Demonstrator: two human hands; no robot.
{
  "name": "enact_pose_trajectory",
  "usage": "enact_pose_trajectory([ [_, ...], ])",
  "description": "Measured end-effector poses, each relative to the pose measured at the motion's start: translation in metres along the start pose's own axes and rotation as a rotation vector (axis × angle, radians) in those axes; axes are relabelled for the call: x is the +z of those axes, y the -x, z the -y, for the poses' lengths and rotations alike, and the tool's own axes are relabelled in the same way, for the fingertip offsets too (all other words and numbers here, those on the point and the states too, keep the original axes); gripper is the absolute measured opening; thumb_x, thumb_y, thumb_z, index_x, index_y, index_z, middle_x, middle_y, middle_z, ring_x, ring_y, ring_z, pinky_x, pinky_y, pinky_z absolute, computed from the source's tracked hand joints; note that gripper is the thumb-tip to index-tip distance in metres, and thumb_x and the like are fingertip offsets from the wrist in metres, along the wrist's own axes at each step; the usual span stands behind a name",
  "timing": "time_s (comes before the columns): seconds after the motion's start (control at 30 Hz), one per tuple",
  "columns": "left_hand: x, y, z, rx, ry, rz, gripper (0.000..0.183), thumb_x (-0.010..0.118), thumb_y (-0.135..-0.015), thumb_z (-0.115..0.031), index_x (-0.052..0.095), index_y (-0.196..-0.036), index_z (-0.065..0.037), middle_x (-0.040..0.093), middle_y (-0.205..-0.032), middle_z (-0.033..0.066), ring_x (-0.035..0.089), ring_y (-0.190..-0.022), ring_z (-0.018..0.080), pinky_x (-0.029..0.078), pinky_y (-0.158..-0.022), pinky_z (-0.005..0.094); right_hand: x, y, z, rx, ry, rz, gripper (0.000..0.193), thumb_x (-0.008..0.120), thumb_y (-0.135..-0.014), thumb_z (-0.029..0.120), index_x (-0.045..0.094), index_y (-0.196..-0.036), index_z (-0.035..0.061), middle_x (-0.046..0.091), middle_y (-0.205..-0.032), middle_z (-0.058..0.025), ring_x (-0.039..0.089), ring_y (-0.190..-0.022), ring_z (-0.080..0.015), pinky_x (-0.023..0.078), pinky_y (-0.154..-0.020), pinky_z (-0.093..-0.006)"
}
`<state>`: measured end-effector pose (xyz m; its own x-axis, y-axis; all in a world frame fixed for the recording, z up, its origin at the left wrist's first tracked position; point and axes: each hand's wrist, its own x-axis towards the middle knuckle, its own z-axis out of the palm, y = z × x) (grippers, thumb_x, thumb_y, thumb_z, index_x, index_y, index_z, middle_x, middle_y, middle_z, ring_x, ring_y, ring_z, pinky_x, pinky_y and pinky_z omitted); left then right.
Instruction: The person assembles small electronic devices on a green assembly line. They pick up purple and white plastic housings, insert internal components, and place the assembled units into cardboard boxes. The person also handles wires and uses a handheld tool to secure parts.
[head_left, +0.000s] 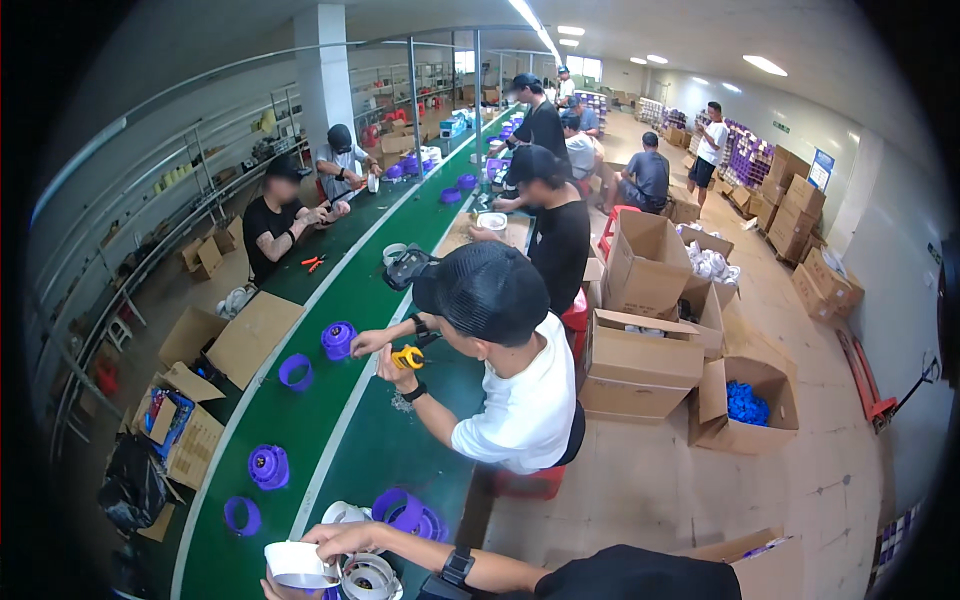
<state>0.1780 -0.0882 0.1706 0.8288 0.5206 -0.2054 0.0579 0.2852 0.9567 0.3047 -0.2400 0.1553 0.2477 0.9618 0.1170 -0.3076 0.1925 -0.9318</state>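
Observation:
At the lower edge, my right hand [345,541] reaches in from the right, a black watch on its wrist. Its fingers are closed over the rim of a white bowl-shaped plastic housing [297,568]. My left hand [270,589] shows only as a few fingers under the housing's left side, gripping it; the rest is cut off by the frame edge. Right beside the housing lies a grey-white round part [369,577]. Behind it are another white part [343,513], a purple ring [397,510] and a further purple piece [432,525].
A green conveyor belt [330,407] runs away from me, carrying a purple ring [242,515] and purple round units [268,466]. Ahead, a co-worker in white [515,400] holds a yellow-black power tool [407,357]. Cardboard boxes [640,365] stand on the right floor.

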Motion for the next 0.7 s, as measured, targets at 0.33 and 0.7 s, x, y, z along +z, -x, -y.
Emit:
enact_pose_trajectory([
  [0.33, -0.002, 0.009, 0.015, -0.199, 0.199, 0.242, 0.057, 0.051, -0.090, -0.041, 0.040, -0.135, -0.007, 0.051, -0.128, 0.0165, 0.055, -0.110, 0.0280, 0.048, -0.087, 0.0448, 0.009, -0.006, -0.005, -0.096, 0.181, -0.055, 0.040, 0.061, -0.088, 0.033, 0.057, -0.110, -0.0006, 0.062, -0.091, -0.0041, 0.055, -0.081, -0.0108, 0.046, -0.065, -0.0270],
  [0.7, -0.029, 0.023, 0.021, -0.205, 0.282, 0.221, 0.058, 0.048, -0.091, -0.046, 0.040, -0.135, -0.010, 0.050, -0.129, 0.0152, 0.055, -0.112, 0.0284, 0.049, -0.088, 0.0481, 0.009, -0.018, -0.009, -0.108, 0.300, -0.080, 0.036, 0.059, -0.090, 0.029, 0.060, -0.103, -0.0039, 0.064, -0.089, -0.0066, 0.057, -0.080, -0.0113, 0.047, -0.066, -0.0283],
])
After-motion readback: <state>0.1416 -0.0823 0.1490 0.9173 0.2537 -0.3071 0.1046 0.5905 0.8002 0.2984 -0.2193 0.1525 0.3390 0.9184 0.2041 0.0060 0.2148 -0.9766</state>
